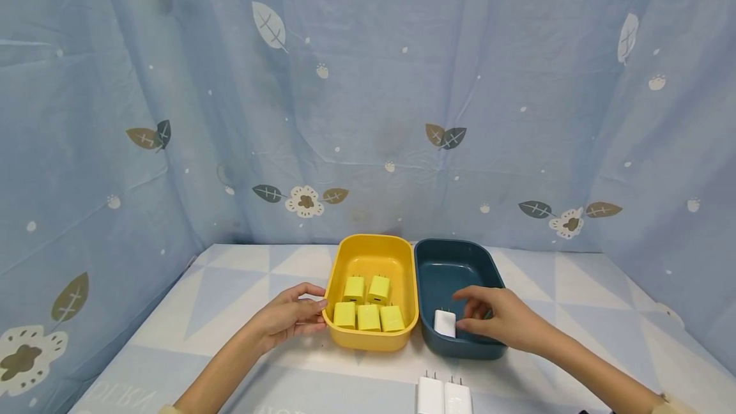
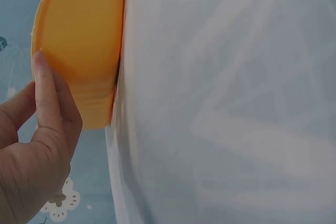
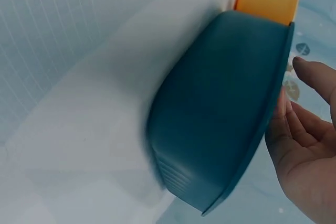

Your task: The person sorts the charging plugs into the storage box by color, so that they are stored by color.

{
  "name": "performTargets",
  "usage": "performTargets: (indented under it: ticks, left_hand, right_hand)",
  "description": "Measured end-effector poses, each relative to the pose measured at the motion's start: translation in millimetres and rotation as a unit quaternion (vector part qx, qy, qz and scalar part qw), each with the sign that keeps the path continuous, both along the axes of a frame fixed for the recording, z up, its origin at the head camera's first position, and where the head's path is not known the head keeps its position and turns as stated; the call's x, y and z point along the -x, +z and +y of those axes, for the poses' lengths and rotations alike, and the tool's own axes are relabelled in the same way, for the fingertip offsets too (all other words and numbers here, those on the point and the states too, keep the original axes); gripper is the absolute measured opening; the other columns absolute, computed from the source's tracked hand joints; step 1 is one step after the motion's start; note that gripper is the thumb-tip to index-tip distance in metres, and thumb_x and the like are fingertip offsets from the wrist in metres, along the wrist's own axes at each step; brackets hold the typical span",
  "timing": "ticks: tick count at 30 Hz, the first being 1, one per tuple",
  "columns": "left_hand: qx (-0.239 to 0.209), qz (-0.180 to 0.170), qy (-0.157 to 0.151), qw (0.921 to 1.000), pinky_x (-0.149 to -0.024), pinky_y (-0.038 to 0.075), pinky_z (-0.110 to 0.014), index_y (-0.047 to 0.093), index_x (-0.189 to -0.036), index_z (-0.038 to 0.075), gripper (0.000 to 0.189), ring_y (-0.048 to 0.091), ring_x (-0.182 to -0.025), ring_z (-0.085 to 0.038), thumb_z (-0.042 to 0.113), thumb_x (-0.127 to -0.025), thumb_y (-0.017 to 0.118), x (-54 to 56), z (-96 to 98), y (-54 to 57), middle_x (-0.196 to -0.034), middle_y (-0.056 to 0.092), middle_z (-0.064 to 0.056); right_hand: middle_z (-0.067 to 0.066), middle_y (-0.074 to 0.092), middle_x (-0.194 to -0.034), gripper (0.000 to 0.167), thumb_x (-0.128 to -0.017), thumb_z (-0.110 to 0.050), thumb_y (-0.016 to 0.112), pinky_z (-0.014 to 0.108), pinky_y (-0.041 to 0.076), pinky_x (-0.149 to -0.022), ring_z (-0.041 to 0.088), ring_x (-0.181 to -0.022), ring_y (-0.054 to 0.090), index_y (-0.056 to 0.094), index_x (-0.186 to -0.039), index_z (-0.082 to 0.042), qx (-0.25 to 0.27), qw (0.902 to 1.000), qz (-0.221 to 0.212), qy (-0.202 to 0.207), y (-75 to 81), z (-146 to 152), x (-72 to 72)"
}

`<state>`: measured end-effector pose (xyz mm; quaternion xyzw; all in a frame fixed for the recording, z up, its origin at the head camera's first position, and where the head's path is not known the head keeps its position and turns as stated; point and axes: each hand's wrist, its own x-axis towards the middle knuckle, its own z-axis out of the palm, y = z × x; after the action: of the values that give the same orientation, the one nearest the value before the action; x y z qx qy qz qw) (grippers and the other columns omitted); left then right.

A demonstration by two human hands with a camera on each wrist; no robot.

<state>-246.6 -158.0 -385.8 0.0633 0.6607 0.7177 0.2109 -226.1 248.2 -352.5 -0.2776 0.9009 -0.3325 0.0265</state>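
A yellow bin (image 1: 374, 248) holds several yellow charger plugs (image 1: 368, 318). My left hand (image 1: 293, 313) holds its left rim; in the left wrist view the fingers lie against the outer wall of the yellow bin (image 2: 79, 51). My right hand (image 1: 497, 318) reaches over the dark blue bin (image 1: 454, 267), thumb and forefinger apart. Close by its thumb tip, a white charger plug (image 1: 444, 323) stands in that bin with prongs up. In the right wrist view, the wall of the blue bin (image 3: 220, 98) hides part of the right hand's fingers (image 3: 302, 129).
Two more white charger plugs (image 1: 444, 396) lie side by side on the table in front of the bins, prongs pointing away from me. The bins stand side by side on a patterned tablecloth (image 1: 299, 363). A blue printed curtain (image 1: 368, 94) hangs behind and beside the table.
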Motion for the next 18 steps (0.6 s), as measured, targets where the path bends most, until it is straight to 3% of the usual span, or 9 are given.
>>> performTargets:
  ticks: [13,18]
  left_hand:
    - [0.001,-0.003,0.002,1.0000,-0.081,0.060,-0.032,0.045,-0.128,-0.005,0.038,0.068,-0.084,-0.019,0.010,-0.098,0.063,-0.4,-0.7,1.4,-0.098,0.065,-0.015]
    - [0.001,-0.003,0.000,1.0000,-0.081,0.060,-0.032,0.044,-0.128,-0.005,0.039,0.068,-0.084,-0.019,0.010,-0.098,0.063,-0.8,-0.7,0.8,-0.098,0.065,-0.015]
  right_hand:
    - [-0.008,0.062,-0.085,0.045,-0.089,-0.035,0.075,0.025,0.055,-0.060,0.008,-0.070,0.059,0.063,-0.123,-0.008,0.039,0.9991,0.001,0.016,12.3,1.1,-34.8]
    - [-0.010,0.062,-0.084,0.042,-0.089,-0.033,0.075,0.026,0.056,-0.059,0.008,-0.069,0.059,0.063,-0.121,-0.008,0.051,0.9978,-0.006,0.042,11.5,-0.6,-49.1]
